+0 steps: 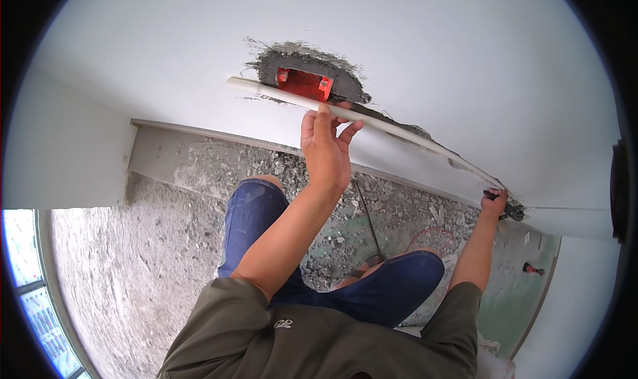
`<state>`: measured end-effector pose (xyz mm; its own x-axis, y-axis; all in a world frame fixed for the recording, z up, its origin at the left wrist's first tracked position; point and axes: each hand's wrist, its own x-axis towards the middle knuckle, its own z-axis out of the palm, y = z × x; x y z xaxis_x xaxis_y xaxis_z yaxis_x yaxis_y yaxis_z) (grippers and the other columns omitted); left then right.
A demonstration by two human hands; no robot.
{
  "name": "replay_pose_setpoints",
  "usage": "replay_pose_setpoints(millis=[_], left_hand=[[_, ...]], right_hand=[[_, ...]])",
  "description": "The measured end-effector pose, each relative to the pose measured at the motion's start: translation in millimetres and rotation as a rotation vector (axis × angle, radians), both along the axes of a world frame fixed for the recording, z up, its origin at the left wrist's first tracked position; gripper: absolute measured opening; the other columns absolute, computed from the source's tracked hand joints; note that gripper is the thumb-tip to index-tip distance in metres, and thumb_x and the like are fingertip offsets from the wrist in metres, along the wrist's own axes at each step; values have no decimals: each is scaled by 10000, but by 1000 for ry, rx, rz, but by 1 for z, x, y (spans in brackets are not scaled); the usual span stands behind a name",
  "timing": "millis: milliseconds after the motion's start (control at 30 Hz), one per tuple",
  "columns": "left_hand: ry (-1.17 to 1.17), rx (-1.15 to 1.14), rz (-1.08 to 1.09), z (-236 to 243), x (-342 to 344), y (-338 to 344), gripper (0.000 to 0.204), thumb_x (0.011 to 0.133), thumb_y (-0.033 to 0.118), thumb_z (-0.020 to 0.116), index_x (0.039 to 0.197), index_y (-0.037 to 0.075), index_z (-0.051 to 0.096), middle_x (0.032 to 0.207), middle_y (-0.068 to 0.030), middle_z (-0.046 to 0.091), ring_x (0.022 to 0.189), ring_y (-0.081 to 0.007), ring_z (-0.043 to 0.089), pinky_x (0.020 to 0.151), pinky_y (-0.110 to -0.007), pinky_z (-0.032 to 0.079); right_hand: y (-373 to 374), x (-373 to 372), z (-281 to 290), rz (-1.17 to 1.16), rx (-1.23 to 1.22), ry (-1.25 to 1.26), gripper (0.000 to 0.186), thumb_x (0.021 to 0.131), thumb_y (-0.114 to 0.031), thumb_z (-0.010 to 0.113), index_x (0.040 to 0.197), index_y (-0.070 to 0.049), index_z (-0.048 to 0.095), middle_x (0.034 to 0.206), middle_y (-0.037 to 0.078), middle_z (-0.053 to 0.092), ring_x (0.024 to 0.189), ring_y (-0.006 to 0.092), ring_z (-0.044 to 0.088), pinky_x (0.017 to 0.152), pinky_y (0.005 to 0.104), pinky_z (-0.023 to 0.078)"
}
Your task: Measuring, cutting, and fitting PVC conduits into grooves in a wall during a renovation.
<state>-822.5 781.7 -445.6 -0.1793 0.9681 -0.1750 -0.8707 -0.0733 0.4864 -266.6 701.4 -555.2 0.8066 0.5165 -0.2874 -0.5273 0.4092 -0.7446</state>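
Note:
A long white plastic conduit pipe [405, 133] slants along the white wall, its left end just below a red electrical back box [302, 85] set in grey mortar [345, 80]. My left hand [327, 150] pinches the pipe between thumb and fingers, right under the box. Farther right, my right hand [493, 204] is closed around a black hand tool [512, 211] close to the pipe's far right end, by the wall corner. The tool's exact kind is too small to make out. Behind the pipe runs a rough chased groove [425, 134] in the wall.
Broken plaster and stone rubble [399, 209] covers the floor along the wall, between my knees. A thin dark rod [367, 213] stands there. To the right, a small red and black object [532, 269] lies on the greenish floor. A window [46, 312] is at the lower left.

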Motion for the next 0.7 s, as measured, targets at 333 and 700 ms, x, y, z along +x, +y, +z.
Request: replay_pose_setpoints(millis=[333,700], left_hand=[[128,62,43,27,9,-30,170,1007,244,459,1027,77,483,1023,-102,605,889,-153,534,786,-343,470],[193,829,43,142,-118,-62,322,1043,233,301,1074,6,527,754,-14,429,482,-94,354,388,-234,318]], right_hand=[[-23,1,11,-77,2,116,261,974,-220,531,740,-151,437,584,-38,344,486,113,343,442,272,324],[-211,-153,-4,-91,-1193,-1285,270,881,-208,638,1077,-31,580,770,85,650,600,251,597,582,341,490]])
